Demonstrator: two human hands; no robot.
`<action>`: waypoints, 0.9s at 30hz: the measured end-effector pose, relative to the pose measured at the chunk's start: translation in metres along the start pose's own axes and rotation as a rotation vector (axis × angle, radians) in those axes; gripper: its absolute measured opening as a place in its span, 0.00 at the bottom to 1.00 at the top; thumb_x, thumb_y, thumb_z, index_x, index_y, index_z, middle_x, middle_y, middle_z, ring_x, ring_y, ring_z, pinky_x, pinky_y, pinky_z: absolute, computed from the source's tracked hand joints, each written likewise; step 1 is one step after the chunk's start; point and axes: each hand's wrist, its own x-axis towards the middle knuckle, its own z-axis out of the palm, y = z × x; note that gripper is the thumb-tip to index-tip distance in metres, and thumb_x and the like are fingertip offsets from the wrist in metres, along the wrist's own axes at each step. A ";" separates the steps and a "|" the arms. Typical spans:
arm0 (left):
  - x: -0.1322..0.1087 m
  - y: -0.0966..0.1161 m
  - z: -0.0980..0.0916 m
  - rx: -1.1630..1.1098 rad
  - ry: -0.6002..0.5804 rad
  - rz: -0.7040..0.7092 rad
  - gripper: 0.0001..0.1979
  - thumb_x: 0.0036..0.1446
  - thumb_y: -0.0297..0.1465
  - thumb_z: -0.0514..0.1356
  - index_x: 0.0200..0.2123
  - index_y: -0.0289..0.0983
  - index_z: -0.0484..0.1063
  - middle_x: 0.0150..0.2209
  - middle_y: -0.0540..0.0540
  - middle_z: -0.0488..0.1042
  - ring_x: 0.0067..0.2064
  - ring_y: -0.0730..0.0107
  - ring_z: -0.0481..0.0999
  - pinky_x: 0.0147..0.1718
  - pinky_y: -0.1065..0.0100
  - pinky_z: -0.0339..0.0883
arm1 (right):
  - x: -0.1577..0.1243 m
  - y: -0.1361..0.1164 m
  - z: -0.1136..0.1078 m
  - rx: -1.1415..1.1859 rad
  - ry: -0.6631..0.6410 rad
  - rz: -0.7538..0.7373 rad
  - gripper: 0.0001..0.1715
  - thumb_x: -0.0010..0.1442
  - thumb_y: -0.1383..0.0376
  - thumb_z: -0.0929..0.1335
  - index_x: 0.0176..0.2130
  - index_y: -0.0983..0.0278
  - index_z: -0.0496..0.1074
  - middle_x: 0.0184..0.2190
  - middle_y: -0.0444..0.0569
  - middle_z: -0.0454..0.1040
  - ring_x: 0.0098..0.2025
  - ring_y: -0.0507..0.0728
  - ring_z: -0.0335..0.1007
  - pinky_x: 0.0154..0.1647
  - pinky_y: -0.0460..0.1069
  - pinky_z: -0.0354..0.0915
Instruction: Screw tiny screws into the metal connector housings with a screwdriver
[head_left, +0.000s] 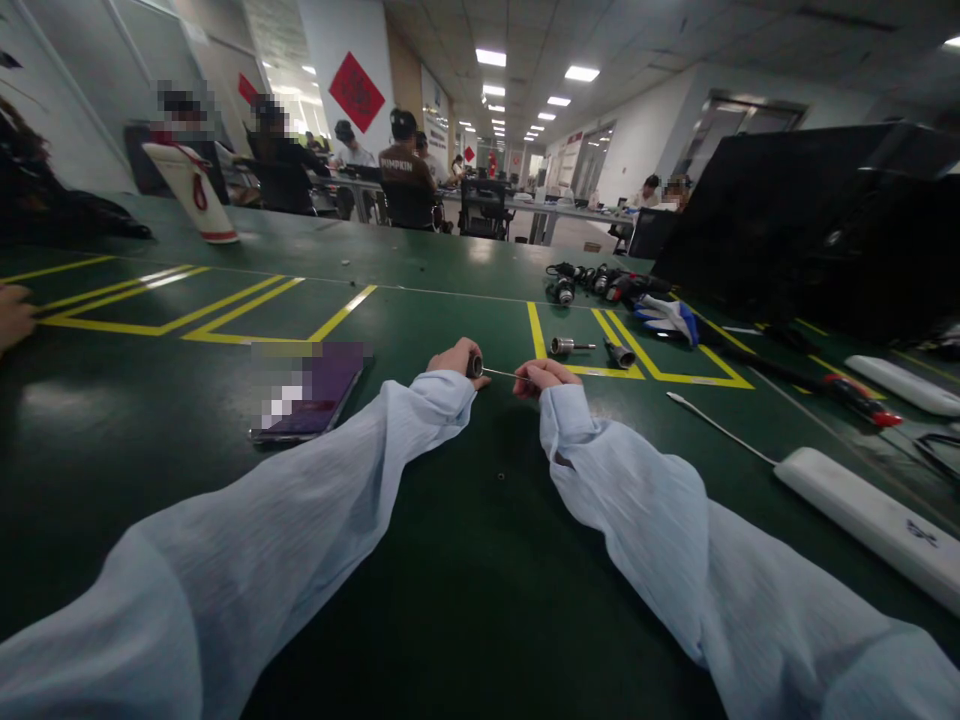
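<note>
The left hand (454, 358) had its fingers closed tight on a small round metal part (475, 365). The right hand (544, 376) pinched a thin metal rod (504, 374) that poked into that part. Both hands sat low over the middle of the green table (465, 520). A purple phone (315, 388) lay to the left. Two metal bits (571, 346) and a glove (667, 318) lay to the right.

Phone (311, 392); glove (667, 318); red-handled screwdriver (859, 403)
</note>
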 end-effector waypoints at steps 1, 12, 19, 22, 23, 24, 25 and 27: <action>-0.001 0.000 0.000 -0.029 -0.001 0.004 0.21 0.39 0.34 0.64 0.39 0.37 0.64 0.34 0.45 0.71 0.36 0.65 0.71 0.36 0.67 0.64 | 0.000 0.000 0.000 0.010 -0.004 0.002 0.05 0.44 0.68 0.65 0.21 0.65 0.70 0.13 0.40 0.70 0.17 0.48 0.65 0.20 0.44 0.61; -0.008 -0.004 -0.002 -0.009 0.085 0.279 0.09 0.41 0.34 0.60 0.27 0.36 0.68 0.27 0.49 0.70 0.29 0.72 0.67 0.27 0.73 0.59 | -0.006 -0.004 0.004 -0.105 -0.033 -0.090 0.07 0.45 0.66 0.63 0.21 0.65 0.68 0.14 0.41 0.69 0.18 0.49 0.63 0.21 0.45 0.60; -0.011 -0.001 -0.006 0.209 0.082 0.454 0.07 0.42 0.27 0.56 0.29 0.37 0.69 0.30 0.48 0.72 0.34 0.69 0.71 0.32 0.72 0.61 | -0.011 -0.005 0.010 -0.317 -0.004 -0.109 0.06 0.45 0.66 0.63 0.21 0.64 0.69 0.15 0.41 0.69 0.18 0.49 0.61 0.22 0.46 0.60; -0.010 -0.002 -0.004 0.188 0.086 0.513 0.07 0.42 0.27 0.56 0.29 0.37 0.69 0.30 0.47 0.72 0.34 0.68 0.71 0.32 0.72 0.61 | -0.008 -0.005 0.005 -0.123 -0.063 0.008 0.06 0.43 0.67 0.64 0.20 0.65 0.69 0.14 0.42 0.70 0.18 0.49 0.63 0.21 0.45 0.61; -0.009 -0.003 -0.003 0.160 0.085 0.525 0.06 0.42 0.28 0.56 0.28 0.36 0.69 0.29 0.47 0.72 0.33 0.69 0.71 0.32 0.73 0.61 | -0.007 -0.005 0.003 -0.049 -0.082 0.060 0.05 0.42 0.67 0.64 0.20 0.65 0.69 0.14 0.42 0.70 0.17 0.49 0.64 0.21 0.45 0.61; -0.008 -0.005 -0.002 0.123 0.083 0.529 0.06 0.42 0.28 0.56 0.27 0.36 0.69 0.28 0.48 0.71 0.31 0.70 0.70 0.31 0.73 0.61 | -0.005 -0.005 0.001 0.012 -0.097 0.106 0.05 0.42 0.67 0.64 0.20 0.66 0.69 0.14 0.42 0.70 0.17 0.49 0.64 0.21 0.45 0.61; -0.008 -0.006 -0.001 0.082 0.083 0.529 0.05 0.42 0.29 0.56 0.27 0.36 0.68 0.28 0.48 0.71 0.30 0.71 0.70 0.30 0.74 0.61 | -0.004 -0.005 -0.001 0.055 -0.107 0.143 0.05 0.42 0.68 0.63 0.20 0.66 0.69 0.13 0.42 0.70 0.17 0.49 0.65 0.21 0.45 0.61; -0.007 -0.008 0.001 -0.002 0.094 0.522 0.05 0.41 0.30 0.56 0.26 0.36 0.68 0.27 0.49 0.70 0.28 0.73 0.69 0.28 0.75 0.61 | -0.001 -0.003 -0.002 0.094 -0.115 0.177 0.06 0.42 0.68 0.63 0.20 0.66 0.68 0.13 0.41 0.70 0.16 0.49 0.65 0.20 0.44 0.61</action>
